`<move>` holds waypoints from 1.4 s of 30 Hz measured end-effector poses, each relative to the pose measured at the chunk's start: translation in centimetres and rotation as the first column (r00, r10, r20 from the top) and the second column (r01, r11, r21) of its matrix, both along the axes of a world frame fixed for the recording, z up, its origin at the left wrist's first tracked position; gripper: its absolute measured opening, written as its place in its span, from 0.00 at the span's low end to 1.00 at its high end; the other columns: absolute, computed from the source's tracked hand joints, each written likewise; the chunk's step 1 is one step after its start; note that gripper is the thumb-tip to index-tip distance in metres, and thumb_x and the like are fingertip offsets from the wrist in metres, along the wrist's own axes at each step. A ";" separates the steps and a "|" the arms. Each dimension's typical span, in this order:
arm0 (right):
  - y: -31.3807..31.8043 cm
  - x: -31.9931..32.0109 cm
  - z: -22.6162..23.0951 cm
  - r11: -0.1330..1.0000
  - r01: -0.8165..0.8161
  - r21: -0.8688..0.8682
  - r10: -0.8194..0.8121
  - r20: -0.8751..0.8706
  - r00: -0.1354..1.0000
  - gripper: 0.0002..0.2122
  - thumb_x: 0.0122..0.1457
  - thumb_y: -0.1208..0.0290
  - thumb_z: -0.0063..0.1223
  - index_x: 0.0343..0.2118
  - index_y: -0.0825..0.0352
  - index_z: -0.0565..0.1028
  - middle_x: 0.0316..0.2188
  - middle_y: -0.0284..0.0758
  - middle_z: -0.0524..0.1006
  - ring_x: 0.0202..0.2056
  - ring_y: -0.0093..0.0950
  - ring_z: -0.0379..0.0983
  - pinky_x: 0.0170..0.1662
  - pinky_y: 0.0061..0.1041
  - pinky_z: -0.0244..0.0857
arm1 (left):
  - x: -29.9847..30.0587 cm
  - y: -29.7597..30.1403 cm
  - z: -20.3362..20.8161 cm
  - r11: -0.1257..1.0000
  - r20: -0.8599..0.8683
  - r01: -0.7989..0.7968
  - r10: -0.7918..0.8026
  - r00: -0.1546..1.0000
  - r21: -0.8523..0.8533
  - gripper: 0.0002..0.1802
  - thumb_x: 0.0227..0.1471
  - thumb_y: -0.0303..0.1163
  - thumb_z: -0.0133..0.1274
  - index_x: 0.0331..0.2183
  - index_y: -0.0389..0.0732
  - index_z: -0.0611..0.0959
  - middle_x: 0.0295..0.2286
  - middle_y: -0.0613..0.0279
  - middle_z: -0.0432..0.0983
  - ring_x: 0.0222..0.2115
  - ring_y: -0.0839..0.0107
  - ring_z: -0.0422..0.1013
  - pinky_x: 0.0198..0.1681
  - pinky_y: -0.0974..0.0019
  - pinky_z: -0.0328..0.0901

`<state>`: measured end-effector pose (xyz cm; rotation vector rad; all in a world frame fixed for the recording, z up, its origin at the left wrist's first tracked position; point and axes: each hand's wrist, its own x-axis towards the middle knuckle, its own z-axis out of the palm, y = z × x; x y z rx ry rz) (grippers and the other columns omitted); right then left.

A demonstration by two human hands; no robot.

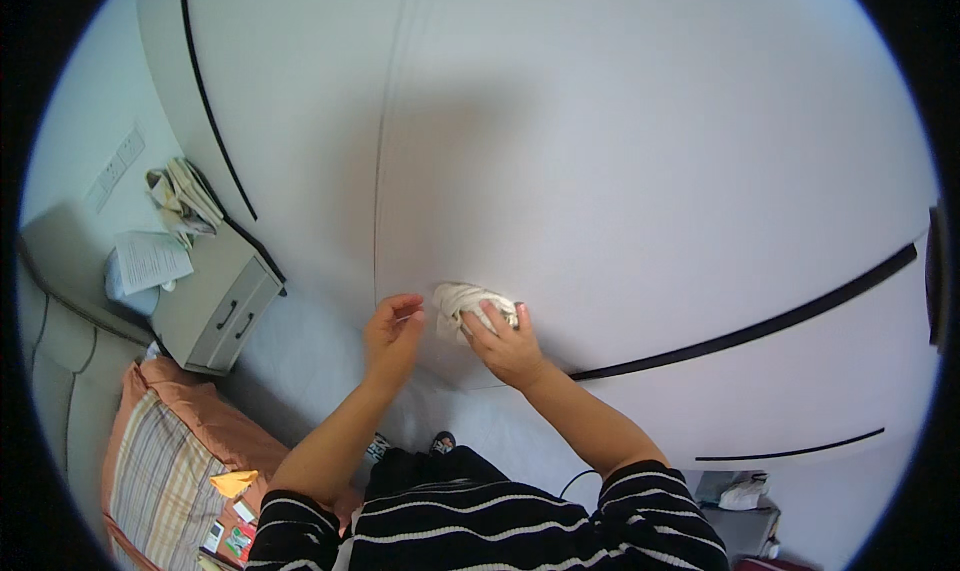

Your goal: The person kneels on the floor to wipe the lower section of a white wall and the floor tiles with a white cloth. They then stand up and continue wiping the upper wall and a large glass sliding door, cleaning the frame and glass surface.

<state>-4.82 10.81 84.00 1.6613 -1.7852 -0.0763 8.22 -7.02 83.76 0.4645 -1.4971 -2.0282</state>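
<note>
A crumpled off-white cloth [458,301] is pressed against the pale wardrobe door [640,161]. My right hand [503,346] lies over it with the fingers spread across its folds, holding it to the panel. To the left of the cloth, my left hand [393,339] is raised close to the door seam. Its fingers are loosely bent and apart, with nothing visible in them. I cannot tell whether its fingertips touch the door. The underside of the cloth is hidden.
Long black handle strips [750,341] run along the doors. At left, a grey nightstand [235,281] carries papers [152,261] and folded cloth bags [185,199]. A bed with a striped pillow [165,451] and small items stands at lower left. A grey cabinet [745,526] is at lower right.
</note>
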 end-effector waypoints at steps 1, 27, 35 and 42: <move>0.6 0.1 0.0 0.999 0.007 0.039 -0.008 0.020 1.000 0.09 0.55 0.63 0.50 0.36 0.55 0.78 0.55 0.30 0.70 0.60 0.38 0.59 0.53 0.56 0.52 | 0.3 0.2 0.2 1.000 0.024 -0.003 0.003 1.000 0.003 0.12 0.55 0.24 0.51 0.43 0.36 0.77 0.39 0.62 0.74 0.41 0.73 0.70 0.47 0.70 0.63; 3.7 2.2 23.5 0.406 0.248 -0.879 -0.459 0.039 0.888 0.11 0.32 0.73 0.58 0.24 0.65 0.73 0.53 0.47 0.68 0.49 0.47 0.64 0.45 0.45 0.61 | -6.0 -0.2 12.7 0.425 -0.411 -0.182 -0.545 0.731 -0.887 0.15 0.50 0.19 0.49 0.43 0.36 0.73 0.49 0.46 0.66 0.55 0.50 0.60 0.57 0.52 0.57; -3.7 2.2 2.2 0.281 0.399 -0.873 -0.323 0.305 0.896 0.14 0.35 0.61 0.67 0.25 0.56 0.75 0.42 0.32 0.73 0.48 0.39 0.66 0.42 0.40 0.65 | -6.6 -0.3 8.8 0.470 -0.364 0.004 -0.688 0.628 -0.883 0.16 0.53 0.21 0.48 0.46 0.35 0.72 0.49 0.45 0.68 0.50 0.53 0.65 0.57 0.51 0.57; 6.0 10.5 -18.9 -0.413 0.875 -0.253 0.004 0.960 0.279 0.15 0.44 0.64 0.62 0.32 0.67 0.76 0.33 0.42 0.77 0.36 0.41 0.73 0.42 0.38 0.68 | -8.2 4.3 9.0 -0.003 -0.056 -0.156 -0.926 0.373 -0.988 0.13 0.47 0.22 0.53 0.39 0.38 0.77 0.43 0.50 0.74 0.47 0.49 0.68 0.56 0.44 0.58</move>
